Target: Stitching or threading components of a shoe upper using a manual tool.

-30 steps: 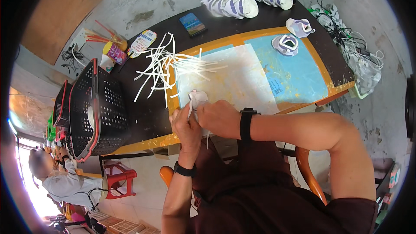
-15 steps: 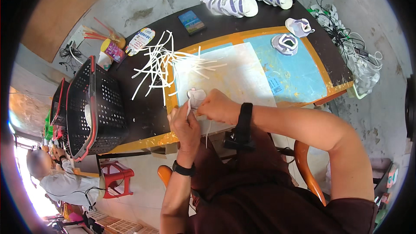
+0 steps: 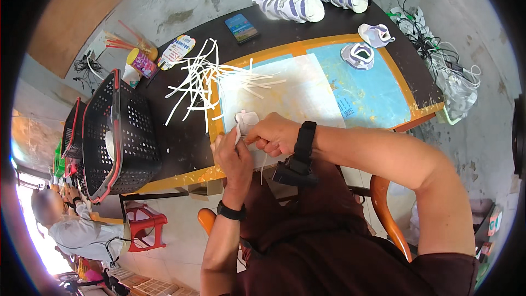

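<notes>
A small whitish shoe upper [image 3: 249, 120] is held over the table's near edge, between my hands. My left hand [image 3: 234, 159] closes on its left side, thumb and fingers pinching the edge. My right hand [image 3: 278, 133] is curled against its right side with the fingers bent inward; the exact grip point is hidden behind the knuckles. A thin white strip [image 3: 263, 165] dangles below the hands. Many similar white strips [image 3: 204, 79] lie in a tangled heap beyond my left hand. Two white and purple shoe uppers [image 3: 358, 56] [image 3: 376, 35] sit at the right of the table.
Nested rows of shoe uppers [image 3: 296, 8] lie along the back, near a phone [image 3: 240, 27]. A white sheet [image 3: 296, 87] covers part of the blue mat [image 3: 383, 90]. Black baskets [image 3: 134, 142] stand left. Another person [image 3: 82, 230] sits at far left. Cables [image 3: 446, 57] hang right.
My right hand has turned slightly and drawn in lower against the shoe upper, its wrist strap tilting. My left hand keeps its hold. The whole view has shifted slightly.
</notes>
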{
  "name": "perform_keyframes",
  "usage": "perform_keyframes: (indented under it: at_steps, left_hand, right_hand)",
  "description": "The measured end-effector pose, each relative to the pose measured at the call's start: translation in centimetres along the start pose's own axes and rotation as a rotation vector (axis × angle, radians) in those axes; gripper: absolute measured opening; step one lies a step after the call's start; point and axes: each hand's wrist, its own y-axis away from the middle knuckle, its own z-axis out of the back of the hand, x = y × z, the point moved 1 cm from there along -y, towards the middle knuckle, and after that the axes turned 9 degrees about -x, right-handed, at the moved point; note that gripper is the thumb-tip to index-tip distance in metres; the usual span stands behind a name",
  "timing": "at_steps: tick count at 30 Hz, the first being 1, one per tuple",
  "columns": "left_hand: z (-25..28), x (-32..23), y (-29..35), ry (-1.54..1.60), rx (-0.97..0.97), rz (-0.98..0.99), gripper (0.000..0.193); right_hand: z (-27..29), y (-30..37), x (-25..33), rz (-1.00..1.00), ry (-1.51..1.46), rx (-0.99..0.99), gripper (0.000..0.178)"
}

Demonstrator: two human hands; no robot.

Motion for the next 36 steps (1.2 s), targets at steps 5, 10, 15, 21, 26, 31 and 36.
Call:
perform_keyframes:
  at_steps: [5,10,15,21,26,31,36]
  left_hand:
    - [0.0,0.0,0.0,0.004,-0.001,-0.005,0.021]
    - [0.0,-0.1,0.0,0.025,-0.006,0.006,0.021]
    - [-0.1,0.4,0.3,-0.030,0.001,0.011,0.022]
    - [0.1,0.6,0.1,-0.010,0.017,0.037,0.022]
    - [0.3,0.6,-0.3,0.092,0.053,0.066,0.024]
    - [2.0,1.5,-1.8,0.484,0.250,0.472,0.026]
    - [2.5,2.9,-2.2,0.583,0.342,0.690,0.025]
  right_hand:
    - [-0.9,0.9,-1.0,0.708,0.532,-0.184,0.008]
    - [-0.8,0.7,-1.6,1.083,0.834,-0.168,0.008]
    - [0.2,-0.5,-0.1,-0.330,-0.270,0.216,0.006]
    - [-0.6,0.6,-0.6,0.908,0.720,-0.113,0.006]
    - [0.6,0.6,-1.5,0.766,0.770,-0.065,0.014]
    - [1.8,1.6,-1.5,0.571,0.459,-0.117,0.019]
    - [2.3,2.0,-1.0,0.515,0.359,-0.123,0.023]
